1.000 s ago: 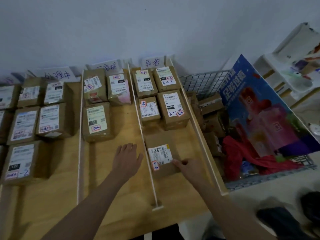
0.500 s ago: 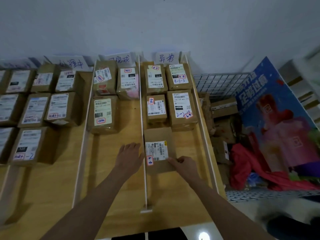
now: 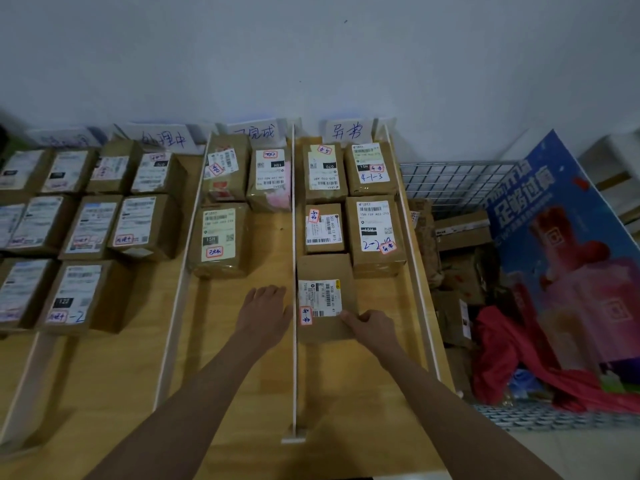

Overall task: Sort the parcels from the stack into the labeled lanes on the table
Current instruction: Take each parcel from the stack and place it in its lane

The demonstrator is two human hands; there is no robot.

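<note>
The parcel (image 3: pixel 325 296) lies flat in the rightmost lane of the wooden table (image 3: pixel 360 375), its left edge just beside the white divider (image 3: pixel 294 271) and its far edge touching the small box behind it; to its right bare wood runs to the lane's outer rail (image 3: pixel 414 271), and toward the viewer the lane lies open down to the table's front edge; the right hand (image 3: pixel 372 327) rests at the parcel's near right corner, fingers curled against its edge with the thumb on top, holding it; the left hand (image 3: pixel 265 311) lies flat and spread on the wood of the middle lane, just left of the divider, holding nothing; the rightmost lane holds five parcels, this one and four behind it in two rows of two; the middle lane holds three, two at the back and one in front on the left, with open wood ahead of them; the lanes further left are packed with boxes running out of view, so no count there; a handwritten sign (image 3: pixel 348 131) stands at the head of the right lane; right of the table a wire basket (image 3: pixel 450 181) holds more cardboard boxes, red cloth (image 3: pixel 502 351) and a blue poster (image 3: pixel 561 237).
</note>
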